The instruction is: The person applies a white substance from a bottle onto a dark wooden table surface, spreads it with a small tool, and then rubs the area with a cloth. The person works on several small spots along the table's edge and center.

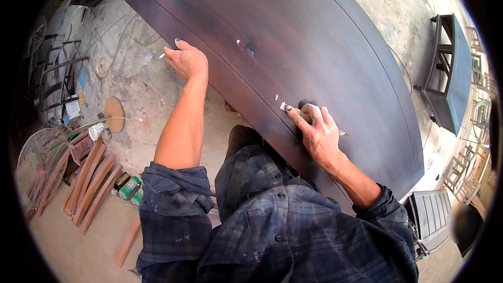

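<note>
A large dark brown wooden panel point(314, 31) fills the upper middle of the view. My right hand point(319, 131) presses a small putty knife point(293, 111) with a pale blade tip against the panel, beside small white filler spots point(277, 97). Another pale filler spot point(243, 47) sits higher on the panel. My left hand point(186, 60) rests on the panel's left edge, fingers curled over it, with a small white object point(161, 56) at the fingertips.
Curved wooden pieces point(91, 183) lie on the concrete floor at lower left, near cans point(128, 186) and a wire fan guard point(39, 165). A round wooden disc point(114, 114) lies further up. A dark cabinet point(450, 78) stands at right, with a grey crate point(432, 215) below.
</note>
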`<state>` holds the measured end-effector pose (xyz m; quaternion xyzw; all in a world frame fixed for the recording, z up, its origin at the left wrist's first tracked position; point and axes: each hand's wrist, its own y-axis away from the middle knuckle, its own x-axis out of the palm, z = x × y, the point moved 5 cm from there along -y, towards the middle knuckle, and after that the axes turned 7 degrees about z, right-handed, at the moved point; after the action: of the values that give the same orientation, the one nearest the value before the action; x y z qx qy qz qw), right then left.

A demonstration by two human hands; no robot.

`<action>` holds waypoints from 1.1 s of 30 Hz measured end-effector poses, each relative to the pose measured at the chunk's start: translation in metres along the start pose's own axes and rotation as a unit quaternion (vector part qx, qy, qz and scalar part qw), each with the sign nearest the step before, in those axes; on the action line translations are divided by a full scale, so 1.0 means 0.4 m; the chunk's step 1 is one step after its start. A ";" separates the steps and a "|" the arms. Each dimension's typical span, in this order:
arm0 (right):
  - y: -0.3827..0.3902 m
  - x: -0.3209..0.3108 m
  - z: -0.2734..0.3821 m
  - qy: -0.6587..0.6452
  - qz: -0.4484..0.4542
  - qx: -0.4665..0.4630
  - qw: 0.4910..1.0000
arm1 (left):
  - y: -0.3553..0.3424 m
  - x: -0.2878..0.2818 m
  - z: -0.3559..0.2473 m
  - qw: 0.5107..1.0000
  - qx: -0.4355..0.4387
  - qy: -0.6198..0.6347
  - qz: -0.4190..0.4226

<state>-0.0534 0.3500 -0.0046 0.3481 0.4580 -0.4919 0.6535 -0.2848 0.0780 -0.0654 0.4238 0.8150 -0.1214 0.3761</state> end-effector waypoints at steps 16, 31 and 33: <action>-0.018 -0.006 0.001 -0.011 -0.015 0.004 1.000 | 0.014 -0.007 -0.013 1.000 -0.021 0.012 0.015; -0.028 -0.003 -0.010 -0.014 -0.028 0.016 0.999 | 0.014 -0.008 -0.011 0.999 -0.028 0.024 0.029; -0.017 -0.004 -0.009 -0.011 -0.017 0.018 1.000 | 0.008 -0.007 -0.006 0.999 -0.022 0.022 0.025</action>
<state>-0.0609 0.3518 -0.0042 0.3465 0.4474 -0.5153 0.6436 -0.2826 0.0796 -0.0614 0.4377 0.8150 -0.0844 0.3703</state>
